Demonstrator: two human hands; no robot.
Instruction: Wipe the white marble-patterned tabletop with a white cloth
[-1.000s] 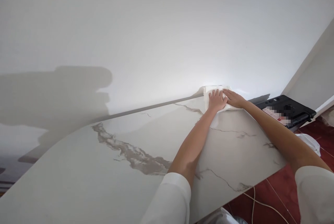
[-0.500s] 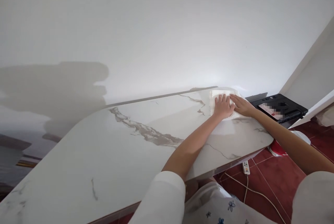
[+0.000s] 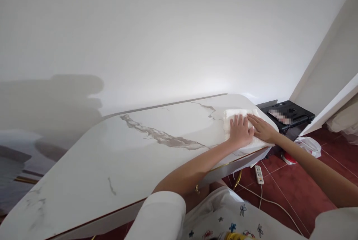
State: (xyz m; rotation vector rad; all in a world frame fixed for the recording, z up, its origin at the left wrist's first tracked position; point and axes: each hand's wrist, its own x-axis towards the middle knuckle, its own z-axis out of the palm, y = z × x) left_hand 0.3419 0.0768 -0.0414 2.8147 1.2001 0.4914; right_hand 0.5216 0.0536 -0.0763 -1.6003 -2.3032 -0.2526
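Note:
A white cloth (image 3: 231, 113) lies spread near the right end of a white marble-patterned table (image 3: 112, 150). Flat on top of it, fingers stretched out and slightly apart, rests my left hand (image 3: 241, 131). My right hand (image 3: 262, 129) also lies flat on the cloth, just right of the left, and the two hands touch or nearly touch. Neither hand's fingers are wrapped around the cloth. Part of the cloth is hidden beneath both palms, and its lower right part reaches the table's near edge.
A white wall (image 3: 179, 38) runs along the table's far side. Beyond the right end sits a black case (image 3: 300, 113). On the red tiled floor (image 3: 302, 191) are a power strip (image 3: 259, 174) with its cord and a white plastic bag (image 3: 310, 146).
Both hands have slid the cloth from near the table's back edge toward its near right edge. The camera view has shifted a little.

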